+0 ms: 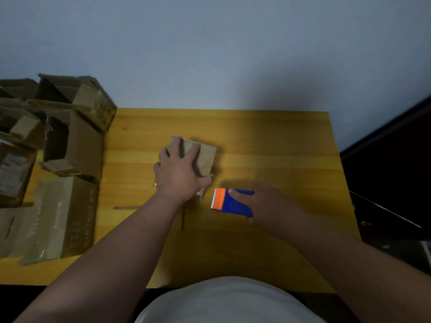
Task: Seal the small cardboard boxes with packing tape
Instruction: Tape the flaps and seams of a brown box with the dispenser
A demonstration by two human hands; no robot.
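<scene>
Your left hand (180,170) lay spread flat, fingers straight, on top of a small cardboard box (205,157) near the middle of the yellow wooden table (279,141), pressing it down rather than curling round it. Just to the right of that hand and a little nearer your body, your right hand (268,203) was wrapped round the blue handle of a tape dispenser (229,202), its orange front plate and pale toothed blade pointing toward the box's near corner, close to it but apart. No strip of tape could be seen between blade and box — it was too blurred to tell. The likely trouble from here: with only a flat palm holding it, so light a box could slide or twist away from the pull of the dispenser, and the tape would then land crooked or wrinkle off the seam; your left thumb, lying nearest the blade, could also be nicked by the teeth. The box was plain brown card, matte, squarish and low, with soft-looking edges. The table was smooth, glossy board with faint grain. Well to the left of your pressing hand stood a pile of larger boxes (70,141) — worn card, flaps open, some faces shiny with old tape.
</scene>
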